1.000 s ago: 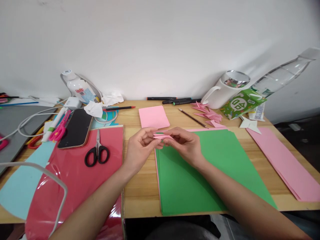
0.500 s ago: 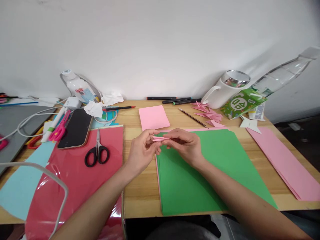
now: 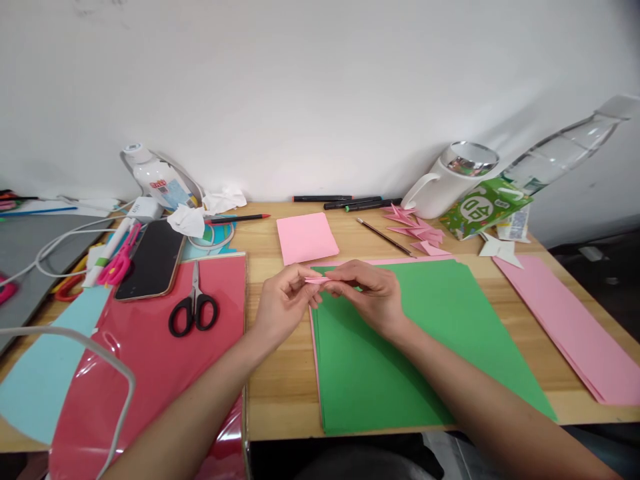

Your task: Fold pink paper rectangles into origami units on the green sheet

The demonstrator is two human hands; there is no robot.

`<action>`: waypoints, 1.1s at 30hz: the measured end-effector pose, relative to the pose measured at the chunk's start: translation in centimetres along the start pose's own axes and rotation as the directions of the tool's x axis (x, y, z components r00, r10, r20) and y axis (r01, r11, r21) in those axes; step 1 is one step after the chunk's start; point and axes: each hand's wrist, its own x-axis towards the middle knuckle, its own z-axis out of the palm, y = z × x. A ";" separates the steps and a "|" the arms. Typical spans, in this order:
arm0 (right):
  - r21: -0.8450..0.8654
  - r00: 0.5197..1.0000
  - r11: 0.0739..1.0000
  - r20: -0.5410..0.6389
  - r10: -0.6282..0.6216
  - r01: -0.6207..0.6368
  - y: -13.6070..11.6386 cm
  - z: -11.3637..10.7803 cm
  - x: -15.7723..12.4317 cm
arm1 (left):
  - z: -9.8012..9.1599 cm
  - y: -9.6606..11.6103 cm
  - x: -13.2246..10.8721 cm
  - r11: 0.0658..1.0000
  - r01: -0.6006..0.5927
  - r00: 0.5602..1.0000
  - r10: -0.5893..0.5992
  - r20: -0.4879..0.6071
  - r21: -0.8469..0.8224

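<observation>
With the clock's centre at the small folded pink piece and twelve toward the wall, the left hand pinched that piece from the nine o'clock side, thumb and forefinger clamped on it, and the right hand gripped it likewise from three. It sat between the fingertips, above the far left corner of the green paper. It looked well along, its layers lying nearly flat together, though the fingers hid whether every crease was made. At two o'clock lay a cluster of pointed pink pieces, which appeared to be finished folds. At twelve, the pink squares lay flat and unfolded, and between three and four the long pink strips looked uncut. The scissors rested at nine, untouched.
</observation>
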 end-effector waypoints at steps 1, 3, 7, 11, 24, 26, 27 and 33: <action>-0.043 0.999 0.998 0.008 -0.042 0.042 0.0 -0.1 0.0 | 0.0 0.0 0.0 1.000 0.004 1.000 -0.004 0.001 -0.001; -0.134 0.991 0.982 0.031 -0.130 0.133 0.0 -0.2 0.0 | 0.1 -0.1 0.0 1.000 0.022 1.000 -0.022 0.002 -0.013; -0.267 0.966 0.929 0.055 -0.252 0.258 -0.4 -0.4 0.0 | 0.1 -0.1 0.0 0.989 0.106 0.994 -0.105 0.018 -0.101; -0.183 0.994 0.978 0.029 -0.101 0.105 -0.9 -0.1 0.1 | 0.3 0.4 -0.1 0.989 0.105 0.994 -0.105 0.013 -0.105; 0.110 0.972 0.970 0.115 0.205 -0.218 -0.7 0.6 -0.3 | 0.1 0.6 -0.1 0.998 0.051 0.998 -0.053 -0.042 -0.037; 0.103 0.981 0.979 0.099 0.164 -0.174 -0.7 0.6 -0.2 | 0.0 0.7 -0.1 0.999 0.042 0.998 -0.043 -0.047 -0.030; 0.082 0.986 0.986 0.089 0.139 -0.146 -0.7 0.6 -0.2 | 0.0 0.8 -0.1 0.999 0.044 0.998 -0.046 -0.046 -0.027; -0.117 0.997 0.990 -0.018 -0.081 0.078 -0.6 0.5 -0.4 | 0.1 0.7 -0.1 0.998 0.065 0.997 -0.066 -0.038 -0.023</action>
